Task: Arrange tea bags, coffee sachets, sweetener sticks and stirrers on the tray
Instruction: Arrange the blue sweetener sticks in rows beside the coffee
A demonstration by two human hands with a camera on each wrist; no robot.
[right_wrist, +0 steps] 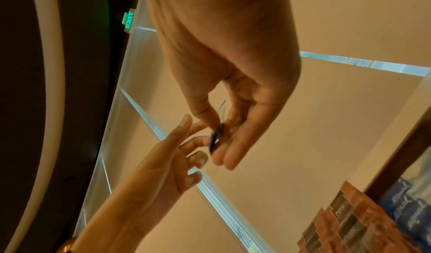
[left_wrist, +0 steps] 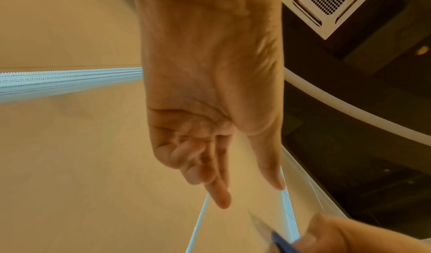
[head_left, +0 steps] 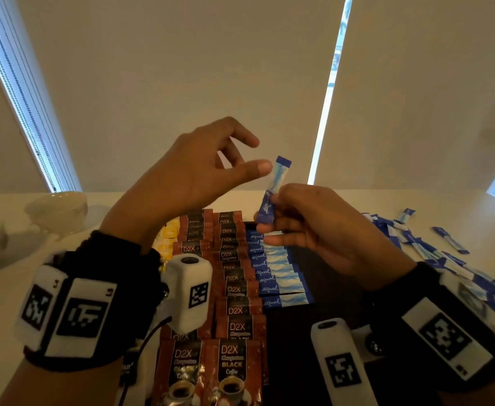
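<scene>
One sweetener stick (head_left: 272,191) pinched upright by the right hand (head_left: 313,230) at frame centre; left hand (head_left: 199,177) loose-fingered, empty, just beside. Thin pinch — could slip, scattering the tray's (head_left: 328,276) neat row (head_left: 272,271).

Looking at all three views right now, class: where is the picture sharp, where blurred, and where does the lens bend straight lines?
Head view: lettering on the coffee sachets is sharp, the bowl soft, the bright window gaps splay outward. Left wrist view: the left hand is smeared. Right wrist view: the right hand pinches a blurred sweetener stick; the white ceiling band curves.
</scene>
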